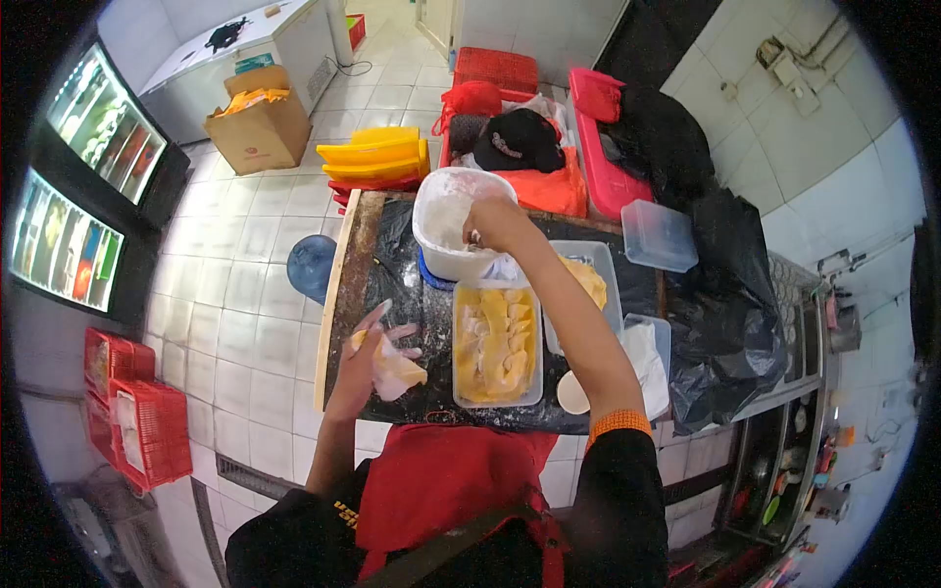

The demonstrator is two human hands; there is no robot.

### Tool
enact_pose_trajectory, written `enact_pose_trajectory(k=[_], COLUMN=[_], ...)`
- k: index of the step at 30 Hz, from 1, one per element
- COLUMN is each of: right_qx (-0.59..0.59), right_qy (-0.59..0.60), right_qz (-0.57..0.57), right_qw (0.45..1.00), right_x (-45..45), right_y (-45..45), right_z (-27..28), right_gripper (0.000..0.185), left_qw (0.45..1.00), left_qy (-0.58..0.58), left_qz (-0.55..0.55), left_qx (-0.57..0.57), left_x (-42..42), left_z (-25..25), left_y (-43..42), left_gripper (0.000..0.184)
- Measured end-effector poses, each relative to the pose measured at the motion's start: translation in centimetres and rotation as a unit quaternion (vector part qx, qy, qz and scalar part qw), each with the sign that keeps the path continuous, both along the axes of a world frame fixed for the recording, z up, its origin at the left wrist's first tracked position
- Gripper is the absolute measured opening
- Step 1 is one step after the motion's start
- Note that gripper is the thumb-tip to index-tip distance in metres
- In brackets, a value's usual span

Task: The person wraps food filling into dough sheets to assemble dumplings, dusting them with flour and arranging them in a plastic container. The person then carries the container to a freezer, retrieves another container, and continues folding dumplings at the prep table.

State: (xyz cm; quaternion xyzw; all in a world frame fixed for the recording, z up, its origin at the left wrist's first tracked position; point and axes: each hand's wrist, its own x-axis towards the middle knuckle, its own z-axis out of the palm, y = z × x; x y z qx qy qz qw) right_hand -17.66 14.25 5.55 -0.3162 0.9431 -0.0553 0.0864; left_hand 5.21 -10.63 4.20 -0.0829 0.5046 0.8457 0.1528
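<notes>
My left hand (365, 365) is over the left part of the table, its floury fingers spread around a floppy, flour-dusted piece of yellow dough (400, 376). The dough's exact shape is partly hidden by the palm. My right hand (498, 225) reaches over the rim of a white tub (427, 247), fingers curled down at the white powder (447, 218) inside. Whatever those fingers hold cannot be made out. Just below the tub, a clear plastic container (498, 403) holds folded yellow dough pieces (495, 345) in rows.
Under my right forearm is a second container (613, 294) with yellow dough. A round white lid or cup (572, 392) and a lined box (647, 365) stand at the right. Behind are an empty-looking clear box (659, 235), a black cap (520, 139) and yellow crates (372, 155).
</notes>
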Motion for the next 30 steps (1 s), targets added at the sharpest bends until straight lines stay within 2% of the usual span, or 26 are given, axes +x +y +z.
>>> enact_pose_trajectory(k=[1, 2, 4, 5, 7, 8, 10, 11, 12, 13, 15, 17, 19, 21, 22, 23, 25, 27, 28, 30], right_qx=[-0.040, -0.034, -0.126, -0.126, -0.192, -0.192, -0.346, -0.349, -0.315, -0.280, -0.317, -0.364, -0.378, -0.460, -0.517, -0.515, -0.645, -0.664, -0.684, -0.712], right_qy=[-0.005, -0.001, 0.053, 0.052, 0.074, 0.074, 0.115, 0.114, 0.112, 0.111, 0.085, 0.024, 0.017, -0.041, -0.111, -0.111, -0.191, -0.197, -0.201, -0.179], right_qz=[0.015, 0.022, -0.053, -0.050, -0.086, -0.083, -0.111, -0.114, -0.112, -0.111, -0.124, -0.217, -0.240, -0.329, -0.360, -0.362, -0.380, -0.366, -0.385, -0.428], right_qw=[0.999, 0.999, 0.989, 0.989, 0.975, 0.975, 0.924, 0.923, 0.936, 0.947, 0.937, 0.906, 0.894, 0.824, 0.769, 0.769, 0.635, 0.622, 0.586, 0.527], right_x=[-0.8, -1.7, -1.9, -1.9, -1.7, -1.9, -1.0, -0.9, -1.2, -1.2, -0.9, -0.4, 0.7, 1.0, 2.0, 2.6, 3.4, 3.9, 4.3, 5.0], right_y=[0.0, 0.2, -0.1, -0.4, -0.9, -1.3, -2.7, -3.4, -3.9, -4.4, -4.6, -4.4, -3.4, -2.3, -2.1, -1.8, -1.2, -0.2, 0.1, 1.2], right_z=[-0.6, -1.2, -1.5, -1.6, -0.7, -0.1, 0.8, -0.2, -1.8, -2.6, -3.2, -2.9, -1.0, -0.8, 0.7, 1.1, 1.3, 0.5, 0.5, -0.1], right_gripper=[0.020, 0.020, 0.015, 0.015, 0.014, 0.014, 0.015, 0.015, 0.016, 0.018, 0.020, 0.029, 0.030, 0.023, 0.022, 0.022, 0.020, 0.017, 0.017, 0.018], left_qw=[1.000, 0.997, 0.981, 0.981, 0.959, 0.964, 0.967, 0.971, 0.960, 0.961, 0.946, 0.938, 0.930, 0.910, 0.910, 0.902, 0.895, 0.931, 0.933, 0.962], left_qy=[0.004, 0.003, -0.027, -0.028, -0.020, -0.011, -0.005, 0.005, -0.008, -0.007, -0.043, -0.061, -0.080, -0.065, -0.067, -0.063, -0.059, -0.038, -0.042, -0.030], left_qz=[0.006, 0.065, 0.164, 0.168, 0.227, 0.217, 0.224, 0.224, 0.237, 0.233, 0.268, 0.277, 0.281, 0.289, 0.288, 0.294, 0.298, 0.231, 0.227, 0.218], left_qx=[0.006, 0.034, 0.096, 0.095, 0.169, 0.152, 0.118, 0.085, 0.152, 0.151, 0.175, 0.201, 0.225, 0.289, 0.289, 0.309, 0.327, 0.280, 0.278, 0.161], left_x=[0.5, 0.9, 1.3, 1.8, 1.9, 2.1, 2.0, 1.8, 1.3, 0.9, 0.3, 0.3, 0.4, 0.5, 0.4, 0.3, 0.0, 0.1, 0.0, 0.2], left_z=[-0.8, -2.2, -4.0, -5.1, -5.6, -5.6, -6.5, -6.8, -6.3, -5.9, -5.2, -5.4, -6.2, -7.3, -6.5, -5.6, -4.6, -4.5, -4.6, -5.6], left_y=[-0.7, -1.4, -2.7, -3.5, -4.1, -4.5, -5.2, -5.5, -5.1, -4.8, -4.5, -4.5, -4.7, -4.8, -4.3, -3.6, -3.2, -3.4, -3.5, -4.1], left_gripper=[0.058, 0.061, 0.071, 0.071, 0.068, 0.064, 0.062, 0.060, 0.057, 0.057, 0.052, 0.052, 0.052, 0.054, 0.054, 0.055, 0.056, 0.054, 0.054, 0.051])
